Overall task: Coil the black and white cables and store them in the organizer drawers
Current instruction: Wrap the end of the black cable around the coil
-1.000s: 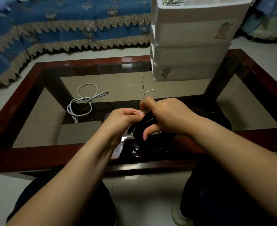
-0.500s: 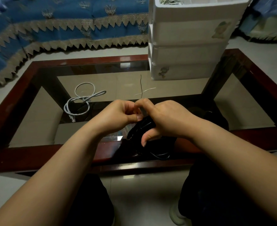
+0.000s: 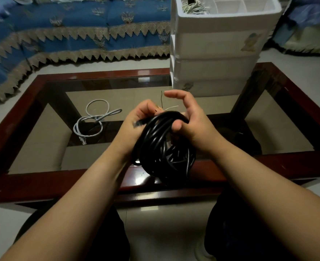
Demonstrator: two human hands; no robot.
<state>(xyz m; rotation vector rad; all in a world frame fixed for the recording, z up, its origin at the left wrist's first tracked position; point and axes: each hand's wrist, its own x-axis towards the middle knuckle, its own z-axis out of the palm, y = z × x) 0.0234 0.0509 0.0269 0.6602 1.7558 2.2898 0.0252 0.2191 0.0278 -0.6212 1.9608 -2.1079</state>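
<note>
Black coil [image 3: 163, 146] held above the table's [image 3: 296, 164] near edge, left hand [image 3: 136, 123] gripping its top, right hand [image 3: 191, 119] thumb hooked over it, fingers spread, white cable [image 3: 93, 121] on the glass at left, organizer [image 3: 217, 49] at far edge.

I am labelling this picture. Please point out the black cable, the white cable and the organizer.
black cable [image 3: 161, 146]: head view, coil's left strands.
white cable [image 3: 88, 129]: head view, lower loop.
organizer [image 3: 211, 44]: head view, drawer front.
</note>
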